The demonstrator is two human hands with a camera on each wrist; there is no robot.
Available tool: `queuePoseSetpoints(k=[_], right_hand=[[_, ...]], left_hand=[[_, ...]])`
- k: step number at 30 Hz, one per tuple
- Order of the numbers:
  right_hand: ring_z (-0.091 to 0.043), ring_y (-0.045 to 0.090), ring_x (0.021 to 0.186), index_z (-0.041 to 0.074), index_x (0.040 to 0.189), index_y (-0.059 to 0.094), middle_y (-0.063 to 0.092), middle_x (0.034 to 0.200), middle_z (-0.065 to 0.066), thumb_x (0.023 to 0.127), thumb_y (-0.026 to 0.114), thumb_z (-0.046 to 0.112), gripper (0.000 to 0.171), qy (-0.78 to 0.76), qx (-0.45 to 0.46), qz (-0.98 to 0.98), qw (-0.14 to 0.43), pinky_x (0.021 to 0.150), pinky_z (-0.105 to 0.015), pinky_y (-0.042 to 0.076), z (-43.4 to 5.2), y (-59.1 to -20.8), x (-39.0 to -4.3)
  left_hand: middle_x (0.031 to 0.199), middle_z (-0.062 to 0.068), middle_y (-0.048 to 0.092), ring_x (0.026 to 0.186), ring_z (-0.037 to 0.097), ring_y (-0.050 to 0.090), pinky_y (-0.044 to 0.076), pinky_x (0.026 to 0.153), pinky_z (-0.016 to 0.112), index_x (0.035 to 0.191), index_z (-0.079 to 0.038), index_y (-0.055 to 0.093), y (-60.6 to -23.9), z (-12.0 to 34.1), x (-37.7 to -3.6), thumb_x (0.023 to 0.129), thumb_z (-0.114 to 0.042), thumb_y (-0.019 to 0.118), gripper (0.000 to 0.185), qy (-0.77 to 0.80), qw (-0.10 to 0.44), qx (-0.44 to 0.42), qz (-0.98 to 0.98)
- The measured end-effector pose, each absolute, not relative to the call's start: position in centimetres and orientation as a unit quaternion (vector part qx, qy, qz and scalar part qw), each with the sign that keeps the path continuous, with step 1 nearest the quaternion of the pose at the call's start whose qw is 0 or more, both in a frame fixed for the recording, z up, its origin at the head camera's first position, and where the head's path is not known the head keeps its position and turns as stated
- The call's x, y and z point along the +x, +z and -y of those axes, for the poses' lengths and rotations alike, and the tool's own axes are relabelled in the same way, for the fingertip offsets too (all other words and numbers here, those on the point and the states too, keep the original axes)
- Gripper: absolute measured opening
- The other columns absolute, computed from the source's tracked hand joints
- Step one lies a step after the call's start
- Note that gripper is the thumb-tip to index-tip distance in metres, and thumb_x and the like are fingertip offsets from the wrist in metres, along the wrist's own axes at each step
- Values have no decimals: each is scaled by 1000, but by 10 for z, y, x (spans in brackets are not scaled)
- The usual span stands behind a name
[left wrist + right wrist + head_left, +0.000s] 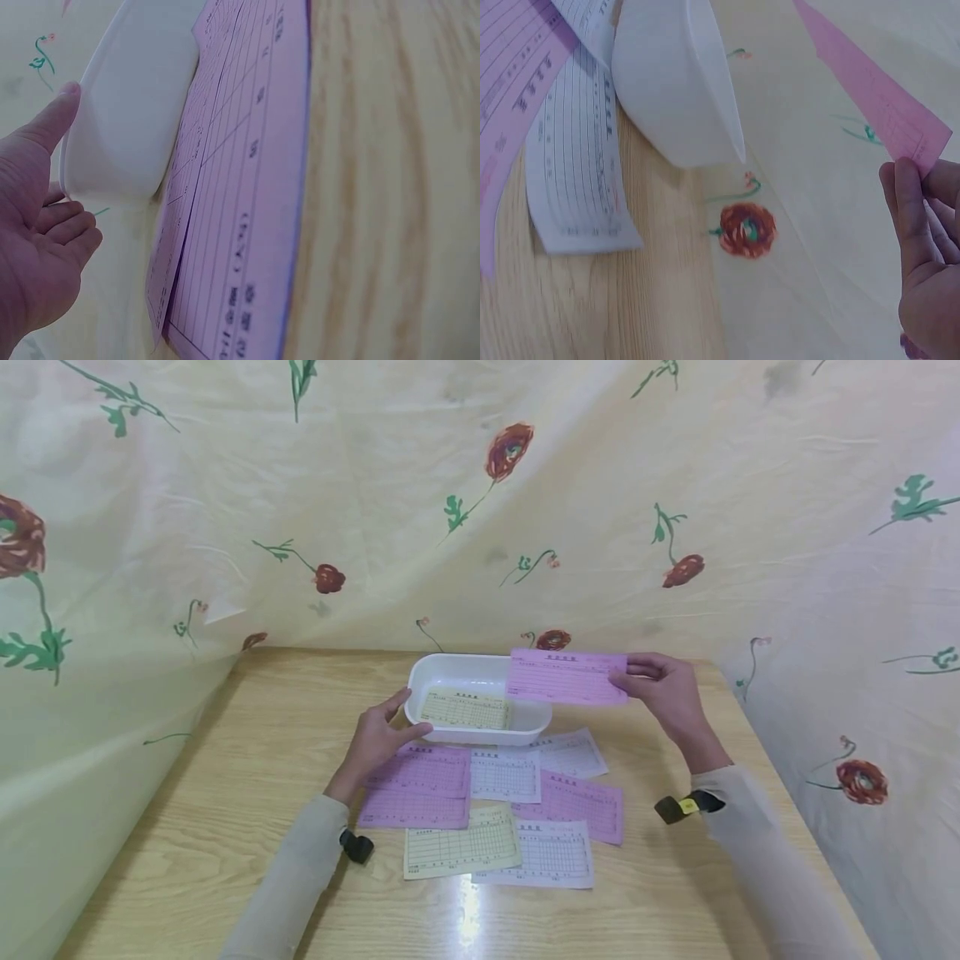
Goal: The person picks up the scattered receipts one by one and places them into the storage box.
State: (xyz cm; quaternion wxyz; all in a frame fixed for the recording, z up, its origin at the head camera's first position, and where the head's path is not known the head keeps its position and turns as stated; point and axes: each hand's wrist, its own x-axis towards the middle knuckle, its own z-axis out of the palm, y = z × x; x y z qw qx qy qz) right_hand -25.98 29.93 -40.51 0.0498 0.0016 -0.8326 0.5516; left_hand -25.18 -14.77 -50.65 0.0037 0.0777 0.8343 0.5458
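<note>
Wooden table (pixel 225 827) lies under my hands, with pink, white and yellow slips (pixel 487 802) spread between my forearms, some overlapping. Behind them stands a white tray (pixel 480 672) with one yellow slip (pixel 467 710) lying inside. My left hand (pixel 375 739) is open, with the thumb touching the tray's near rim. My right hand (pixel 663 689) pinches the right end of a pink slip (pixel 567 677), holding it in the air above the tray's right end. This slip has printed lines and looks flat.
</note>
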Motion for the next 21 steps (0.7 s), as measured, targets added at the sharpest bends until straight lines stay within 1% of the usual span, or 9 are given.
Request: queuePoseSetpoints(k=[6, 8, 11, 14, 21], right_hand=[[-6, 71, 86, -6, 130, 64, 73, 100, 1, 90, 81, 19, 51, 567, 15, 822, 43, 78, -20, 62, -277, -409, -269], [-6, 71, 87, -7, 131, 63, 72, 104, -5, 90, 81, 18, 51, 570, 23, 821, 39, 79, -20, 62, -269, -410, -272], [-8, 72, 90, -4, 131, 64, 71, 112, -14, 91, 80, 20, 49, 568, 31, 822, 27, 80, -21, 62, -257, -414, -276], [-10, 72, 91, -3, 131, 64, 70, 117, -20, 92, 79, 20, 47, 566, 36, 824, 19, 80, -21, 62, -245, -417, -281], [-13, 72, 89, -3, 130, 65, 70, 116, -22, 91, 79, 14, 45, 578, 29, 815, 10, 79, -23, 63, -220, -422, -289]], left_hand=[[162, 11, 36, 153, 30, 29, 27, 125, 50, 153, -3, 43, -506, 148, -252, 81, -42, 86, 92, 547, 3, 83, -833], [162, 11, 36, 153, 30, 29, 27, 125, 50, 153, -3, 43, -506, 148, -252, 81, -42, 86, 92, 546, 4, 84, -834], [162, 11, 36, 153, 30, 29, 28, 125, 50, 153, -3, 43, -506, 149, -252, 81, -42, 86, 93, 545, 4, 84, -834], [162, 11, 37, 152, 30, 30, 28, 125, 50, 153, -3, 44, -506, 149, -253, 81, -42, 87, 93, 545, 2, 84, -834], [161, 14, 38, 152, 33, 30, 28, 124, 53, 152, 0, 44, -505, 148, -252, 81, -41, 87, 93, 546, 1, 89, -833]])
